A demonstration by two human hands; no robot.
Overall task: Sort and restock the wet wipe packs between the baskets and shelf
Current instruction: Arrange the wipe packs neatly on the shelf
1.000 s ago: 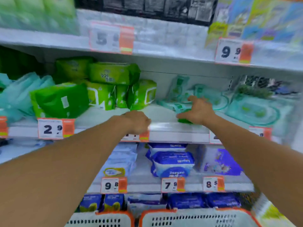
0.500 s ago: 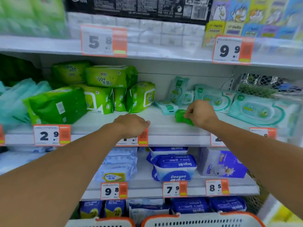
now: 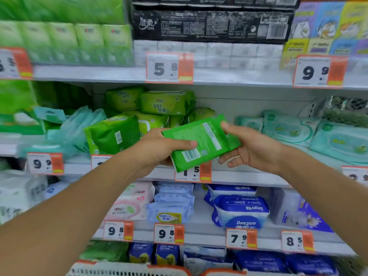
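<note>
We hold the green pack (image 3: 201,143) before the shelf edge (image 3: 239,177), long axis tilted; left hand (image 3: 159,149) pinches its left end, right hand (image 3: 247,148) cradles the other.

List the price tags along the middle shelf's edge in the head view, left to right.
9.9 tag → partly hidden tag behind the left forearm → 1.5 tag under the green pack → cut-off tag at the frame's right edge.
</note>
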